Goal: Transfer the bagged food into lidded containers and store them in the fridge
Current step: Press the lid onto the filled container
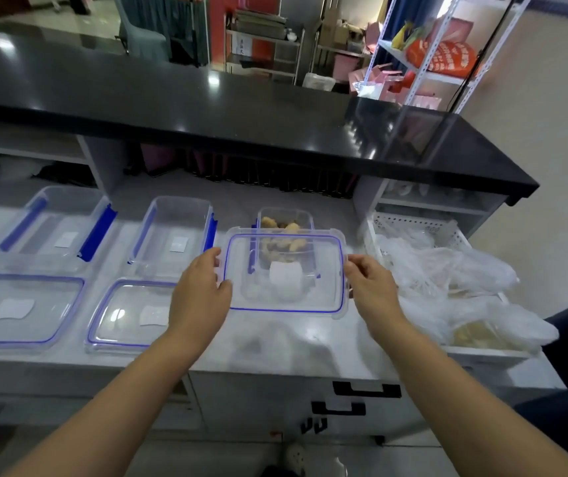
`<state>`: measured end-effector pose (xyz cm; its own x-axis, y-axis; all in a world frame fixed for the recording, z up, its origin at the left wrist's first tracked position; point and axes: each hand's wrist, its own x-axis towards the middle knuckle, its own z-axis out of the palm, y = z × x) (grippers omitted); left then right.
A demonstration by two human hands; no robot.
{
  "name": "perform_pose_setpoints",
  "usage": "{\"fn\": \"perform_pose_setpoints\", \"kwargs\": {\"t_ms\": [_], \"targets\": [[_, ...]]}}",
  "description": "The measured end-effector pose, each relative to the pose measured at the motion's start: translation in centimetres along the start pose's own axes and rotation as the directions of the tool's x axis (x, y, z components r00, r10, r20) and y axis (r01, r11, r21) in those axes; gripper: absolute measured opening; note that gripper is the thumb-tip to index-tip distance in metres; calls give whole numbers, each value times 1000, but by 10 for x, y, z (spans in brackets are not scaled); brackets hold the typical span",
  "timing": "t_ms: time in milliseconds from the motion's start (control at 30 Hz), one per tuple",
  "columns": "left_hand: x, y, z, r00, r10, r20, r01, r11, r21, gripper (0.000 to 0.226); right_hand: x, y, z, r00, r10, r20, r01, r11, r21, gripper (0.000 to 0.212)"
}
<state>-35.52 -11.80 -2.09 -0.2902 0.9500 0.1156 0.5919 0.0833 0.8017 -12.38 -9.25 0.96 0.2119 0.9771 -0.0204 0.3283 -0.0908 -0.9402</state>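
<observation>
A clear lid with a blue seal (pixel 286 297) hangs above the counter between both hands. My left hand (pixel 200 290) grips its left edge and my right hand (pixel 372 287) pinches its right edge. Behind and below it stands a clear container (pixel 286 218) holding pale yellow-brown food pieces, partly seen through the lid. Two empty clear containers with blue clips (pixel 58 225) (pixel 175 232) stand to the left. Their lids (pixel 21 309) (pixel 131 315) lie flat in front of them.
A white perforated basket (pixel 409 225) at the right holds several clear plastic bags (pixel 447 270), some with pale food inside. An empty crumpled bag (pixel 275 342) lies on the counter near the front edge. A black upper counter (pixel 206 108) overhangs the back. Cabinet handles (pixel 365 390) are below.
</observation>
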Motion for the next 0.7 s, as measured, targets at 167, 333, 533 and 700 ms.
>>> {"fn": "perform_pose_setpoints", "kwargs": {"t_ms": [167, 333, 533, 700], "targets": [[38, 36, 7, 996, -1, 90, 11, 993, -121, 44, 21, -43, -23, 981, -189, 51, 178, 969, 173, 20], [71, 76, 21, 923, -213, 321, 375, 687, -622, 43, 41, -53, -33, 793, -601, 96, 609, 788, -91, 22], [102, 85, 59, 902, -371, 219, 408, 574, -710, 17, 75, -19, -18, 320, -854, 410, 871, 95, -482, 11], [110, 78, 85, 904, -362, 227, 420, 649, -635, 28, 96, 14, 4, 246, -788, 565, 916, -2, -402, 14]]}}
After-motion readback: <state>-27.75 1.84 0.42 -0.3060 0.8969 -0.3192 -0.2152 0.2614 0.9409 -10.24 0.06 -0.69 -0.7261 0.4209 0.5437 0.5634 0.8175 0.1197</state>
